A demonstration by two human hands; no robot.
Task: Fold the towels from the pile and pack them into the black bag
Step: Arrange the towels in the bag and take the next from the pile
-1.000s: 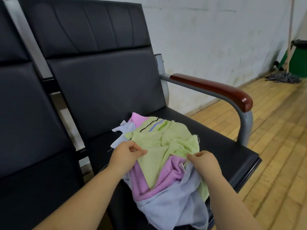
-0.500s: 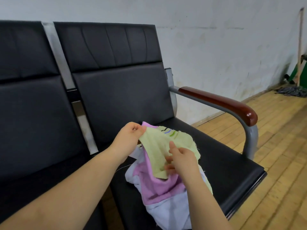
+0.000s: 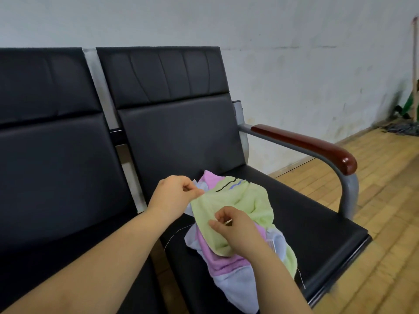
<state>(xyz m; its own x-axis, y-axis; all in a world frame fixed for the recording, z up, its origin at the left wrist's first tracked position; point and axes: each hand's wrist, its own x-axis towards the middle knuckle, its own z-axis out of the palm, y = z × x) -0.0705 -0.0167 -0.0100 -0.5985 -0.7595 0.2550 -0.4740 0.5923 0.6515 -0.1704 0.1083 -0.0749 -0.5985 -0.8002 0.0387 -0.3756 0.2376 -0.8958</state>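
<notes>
Since half a second ago, your right hand [image 3: 235, 227] has shifted along the green towel [image 3: 247, 200] from its middle toward its near edge, while your left hand [image 3: 174, 196] has kept its pinch on the far-left corner. Both hands now grip that towel: the left pinches the corner between thumb and fingertips, and the right has thumb and forefinger closed on the near edge, seemingly beside a small tag or thread.

The green towel lies between and just beyond your hands, on top of the pile [image 3: 226, 261], with a pink towel [image 3: 224, 261] under your right hand and a pale lilac towel [image 3: 240, 282] lower, spilling over the front of the chair seat [image 3: 317, 225].

To do this step well, lift the green towel free of the pile before folding; its far end is bunched to the right of your right hand and will likely drag the pink towel if you pull sideways. Work your right hand along the edge until it reaches the next corner, then spread your hands apart so the edge runs taut. A gentle shake should let the bunched end hang straight. Mind the loose thread [image 3: 174, 236] trailing below your left wrist.

No black bag is in view.
</notes>
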